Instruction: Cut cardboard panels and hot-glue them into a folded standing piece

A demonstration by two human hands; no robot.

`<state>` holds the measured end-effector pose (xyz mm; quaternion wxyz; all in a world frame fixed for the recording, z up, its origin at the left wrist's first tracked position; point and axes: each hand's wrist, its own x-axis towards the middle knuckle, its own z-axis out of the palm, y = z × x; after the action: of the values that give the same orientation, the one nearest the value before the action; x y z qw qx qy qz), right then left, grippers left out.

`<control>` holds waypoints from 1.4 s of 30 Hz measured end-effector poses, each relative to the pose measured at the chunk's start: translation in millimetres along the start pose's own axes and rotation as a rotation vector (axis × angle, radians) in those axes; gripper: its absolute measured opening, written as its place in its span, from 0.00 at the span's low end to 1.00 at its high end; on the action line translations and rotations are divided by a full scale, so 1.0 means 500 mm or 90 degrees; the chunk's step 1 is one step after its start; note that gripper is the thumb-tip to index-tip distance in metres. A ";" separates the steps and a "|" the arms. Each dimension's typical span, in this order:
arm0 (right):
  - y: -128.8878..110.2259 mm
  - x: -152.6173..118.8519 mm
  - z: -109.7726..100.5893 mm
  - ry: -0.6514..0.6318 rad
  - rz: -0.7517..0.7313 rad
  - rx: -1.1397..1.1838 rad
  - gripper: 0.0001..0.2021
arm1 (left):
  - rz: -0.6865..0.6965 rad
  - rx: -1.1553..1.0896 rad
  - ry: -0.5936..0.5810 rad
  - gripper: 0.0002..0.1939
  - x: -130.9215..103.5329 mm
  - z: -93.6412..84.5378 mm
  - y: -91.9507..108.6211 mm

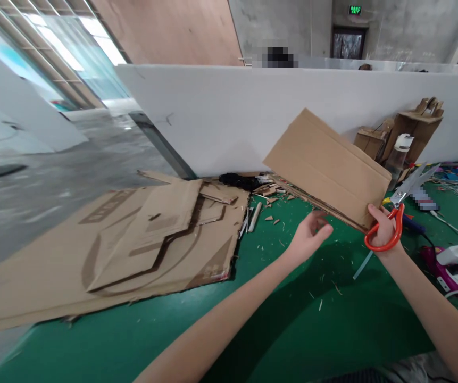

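Observation:
My right hand (383,229) grips a folded piece of brown cardboard (324,165) by its lower right corner, the thumb on its face. Red-handled scissors (398,213) hang on the same hand, a handle loop around it and the blades pointing up and right. Close to the cardboard's lower edge is my left hand (312,236), thumb and loosely curled fingers apart, with nothing seen in it. The cardboard is tilted above the green table (292,298). Its underside is mostly hidden.
Large flat cardboard sheets (133,239) overhang the table's left edge. A white partition (213,117) stands behind. To the right are a clear bottle (399,154), a cardboard structure (420,133), a magenta power strip (436,266) and cables. Cardboard scraps (271,191) lie near the partition.

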<state>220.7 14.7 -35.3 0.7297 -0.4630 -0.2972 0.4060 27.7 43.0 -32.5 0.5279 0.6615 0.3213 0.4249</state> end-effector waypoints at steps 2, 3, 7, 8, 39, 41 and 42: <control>0.003 -0.011 0.009 -0.024 0.020 0.022 0.14 | -0.044 -0.216 0.074 0.28 0.019 0.014 0.021; 0.007 -0.016 0.014 -0.037 0.028 0.029 0.14 | -0.062 -0.298 0.118 0.27 0.029 0.019 0.034; 0.029 -0.033 0.030 -0.062 0.039 0.020 0.16 | -0.106 -0.442 0.298 0.23 0.057 0.025 0.079; 0.033 -0.034 0.030 -0.079 0.035 0.006 0.17 | -0.105 -0.443 0.313 0.22 0.061 0.022 0.086; -0.029 -0.015 -0.031 -0.516 -0.056 -0.845 0.23 | 0.061 -0.392 0.397 0.19 0.111 -0.143 0.116; -0.031 -0.017 -0.029 -0.531 -0.046 -0.840 0.22 | 0.056 -0.395 0.398 0.18 0.109 -0.138 0.116; -0.031 -0.017 -0.028 -0.539 -0.041 -0.842 0.22 | 0.057 -0.396 0.400 0.18 0.109 -0.135 0.116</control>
<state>233.0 -2.4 -27.0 0.1388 -0.5980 -0.7435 0.2652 -11.2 105.7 41.3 0.5596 0.3229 0.2941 0.7043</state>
